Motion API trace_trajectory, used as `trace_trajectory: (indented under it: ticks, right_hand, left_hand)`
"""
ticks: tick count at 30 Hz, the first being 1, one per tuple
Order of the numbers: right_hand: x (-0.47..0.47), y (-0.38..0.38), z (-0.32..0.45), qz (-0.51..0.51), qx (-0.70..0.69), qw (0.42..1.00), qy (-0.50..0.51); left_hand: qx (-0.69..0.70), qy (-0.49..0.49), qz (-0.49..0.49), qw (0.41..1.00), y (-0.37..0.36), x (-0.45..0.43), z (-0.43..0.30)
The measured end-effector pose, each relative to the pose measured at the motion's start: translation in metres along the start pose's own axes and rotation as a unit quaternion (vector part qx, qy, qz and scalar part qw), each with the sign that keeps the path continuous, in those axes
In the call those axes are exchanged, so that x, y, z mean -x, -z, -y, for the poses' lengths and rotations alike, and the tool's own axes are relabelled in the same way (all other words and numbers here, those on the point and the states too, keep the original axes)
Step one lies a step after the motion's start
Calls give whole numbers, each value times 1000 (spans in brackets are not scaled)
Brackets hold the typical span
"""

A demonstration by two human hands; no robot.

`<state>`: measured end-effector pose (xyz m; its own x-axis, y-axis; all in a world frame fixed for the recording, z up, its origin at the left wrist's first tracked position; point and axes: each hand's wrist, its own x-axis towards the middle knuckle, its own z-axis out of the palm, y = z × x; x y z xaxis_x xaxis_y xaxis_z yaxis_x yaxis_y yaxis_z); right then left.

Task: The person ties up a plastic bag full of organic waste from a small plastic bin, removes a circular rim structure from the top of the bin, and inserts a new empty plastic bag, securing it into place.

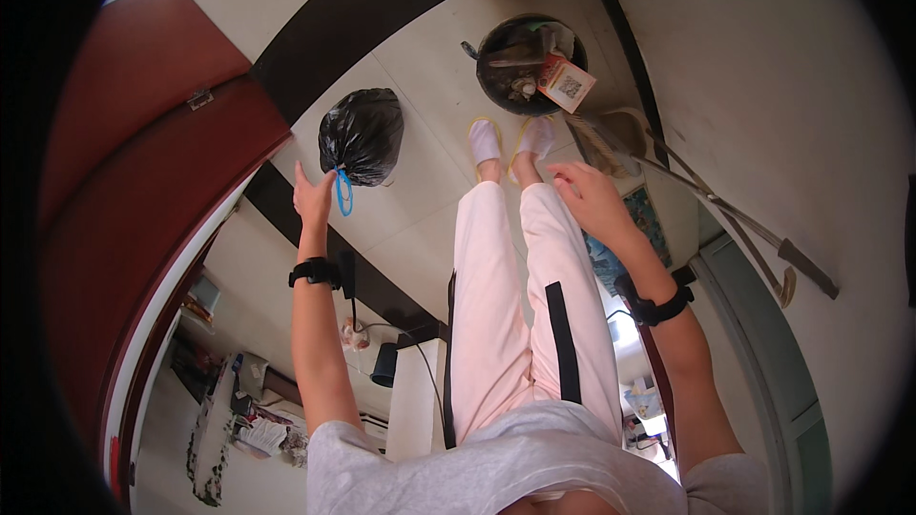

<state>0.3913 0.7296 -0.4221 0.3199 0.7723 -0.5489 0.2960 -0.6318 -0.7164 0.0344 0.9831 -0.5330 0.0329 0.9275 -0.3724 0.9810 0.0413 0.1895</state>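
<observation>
My left hand (313,193) is stretched forward on the left, thumb and fingers spread, the thumb tip at the blue drawstring loop (345,193) of a full black plastic garbage bag (363,134). The bag's mouth is gathered towards the hand. Whether the thumb presses on the loop is not clear. My right hand (590,200) hovers above my right leg, fingers loosely bent and holding nothing. Beyond my slippers stands a round dark trash bin (494,89) containing waste and a printed orange-and-white card (569,86).
A long-handled broom (597,139) and a dustpan (626,130) lean by the right wall. A red-brown door (164,150) stands at the left. Dark floor strips (358,14) cross the pale tiles. Behind me are a white cabinet (415,400) and a dark cup-shaped container (384,365).
</observation>
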Motion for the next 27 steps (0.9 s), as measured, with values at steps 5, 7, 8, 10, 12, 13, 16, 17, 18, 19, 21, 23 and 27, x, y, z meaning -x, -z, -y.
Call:
trace_trajectory:
  ticks: [5,7,8,10,12,13,16,17,18,19,21,23,27]
  right_hand:
    - [3,1,-77,-24,-39,997,-57]
    - [-2,-8,-129,-24,-140,981,-129]
    - [-2,-9,-165,-26,-136,982,-132]
    - [-7,-10,-234,-9,-232,944,-234]
    - [-13,-12,-276,-21,-295,916,-271]
    - [-17,-14,-291,-37,-354,881,-313]
    - [-39,-18,-290,-56,-310,872,-374]
    - [-48,-23,-286,-44,-310,873,-374]
    - [-55,-21,-289,-44,-297,882,-363]
    - [-62,-20,-292,-44,-285,891,-351]
    - [-75,-18,-294,-36,-272,896,-350]
    - [-85,-18,-294,-30,-260,899,-350]
    - [-104,-29,-289,-28,-272,889,-366]
  left_hand:
    - [19,-173,13,985,13,3,-71]
    - [62,-226,65,970,-4,2,-104]
    - [78,-263,68,959,-26,3,-124]
    - [144,-269,93,948,-82,-10,-154]
    - [216,-170,194,942,-142,-31,-158]
    - [245,-105,272,925,-167,-38,-164]
    - [331,74,363,868,-213,-49,-183]
    - [342,88,362,863,-223,-60,-178]
    - [359,99,366,853,-237,-64,-182]
    - [362,105,364,852,-250,-66,-185]
    - [375,145,373,836,-271,-68,-192]
    - [384,149,377,830,-285,-70,-198]
    - [437,150,396,794,-301,-86,-206]
